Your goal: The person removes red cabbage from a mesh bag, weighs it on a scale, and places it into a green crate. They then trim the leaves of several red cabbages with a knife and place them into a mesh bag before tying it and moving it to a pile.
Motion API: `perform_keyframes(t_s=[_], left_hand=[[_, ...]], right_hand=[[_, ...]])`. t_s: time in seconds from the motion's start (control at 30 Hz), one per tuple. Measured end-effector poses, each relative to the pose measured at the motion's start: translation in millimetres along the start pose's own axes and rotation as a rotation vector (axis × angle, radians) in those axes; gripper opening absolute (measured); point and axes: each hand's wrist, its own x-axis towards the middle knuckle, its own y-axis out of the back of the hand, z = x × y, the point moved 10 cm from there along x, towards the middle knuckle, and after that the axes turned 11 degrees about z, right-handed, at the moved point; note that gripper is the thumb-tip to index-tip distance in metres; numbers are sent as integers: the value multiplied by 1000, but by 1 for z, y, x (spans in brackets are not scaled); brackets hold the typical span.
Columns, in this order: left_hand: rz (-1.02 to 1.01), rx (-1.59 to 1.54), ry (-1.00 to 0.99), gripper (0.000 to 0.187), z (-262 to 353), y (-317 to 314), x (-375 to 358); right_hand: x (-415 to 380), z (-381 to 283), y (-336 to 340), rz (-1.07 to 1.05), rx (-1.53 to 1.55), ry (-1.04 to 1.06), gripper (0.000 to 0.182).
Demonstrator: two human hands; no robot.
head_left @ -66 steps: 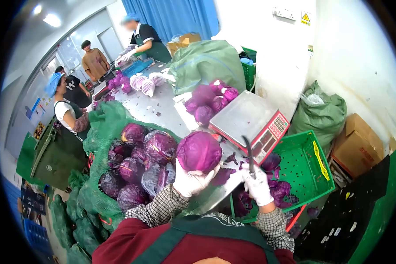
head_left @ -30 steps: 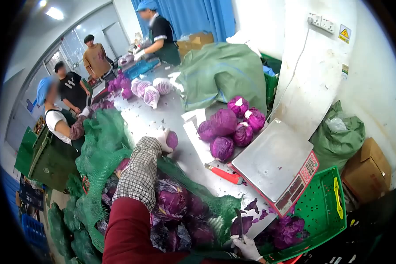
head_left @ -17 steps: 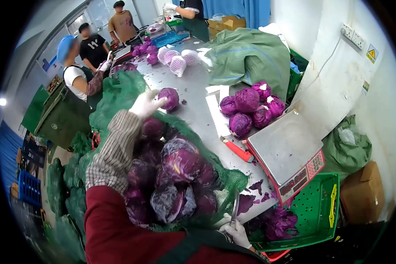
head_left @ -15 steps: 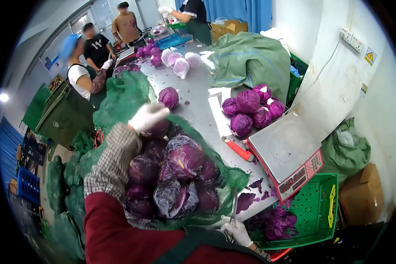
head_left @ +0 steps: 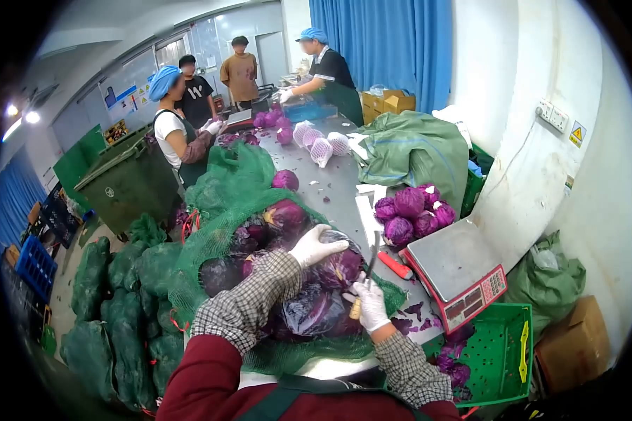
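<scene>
A heap of large red cabbages [head_left: 286,219] lies in the opened green mesh sack [head_left: 202,256] in front of me. My left hand [head_left: 317,245], in a white glove, is cupped over the top of one red cabbage [head_left: 343,269] at the heap's right side; some fingertips are hidden. Just right of that cabbage, my right hand [head_left: 369,304], also gloved, is closed round the wooden handle of a knife [head_left: 373,254]. The blade points upward beside the cabbage. A dark, shiny outer leaf covers another cabbage [head_left: 310,312] below my left wrist.
A scale [head_left: 451,270] stands to the right, near trimmed cabbages [head_left: 409,203] and a red-handled tool [head_left: 395,265]. A green crate [head_left: 495,351] with loose leaves sits below. Full mesh sacks [head_left: 123,337] lie at left. Several people [head_left: 179,133] stand around the table's far end.
My left hand has moved back and right from the heap's far side to a cabbage near the knife. My right hand has come up and forward with the knife. The view has tilted up.
</scene>
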Motion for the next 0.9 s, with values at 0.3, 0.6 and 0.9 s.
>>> perform_keyframes(t_s=[0.3, 0.6, 0.9], left_hand=[[-103, -347, -256, 72, 89, -112, -119], [-457, -77, 13, 105, -36, -214, -181], [-468, 672, -650, 136, 1, -217, -192]], right_hand=[[-116, -167, 111, 298, -562, 664, 42], [-169, -44, 203, 525, -444, 438, 32], [-193, -29, 200, 591, -431, 104, 26]])
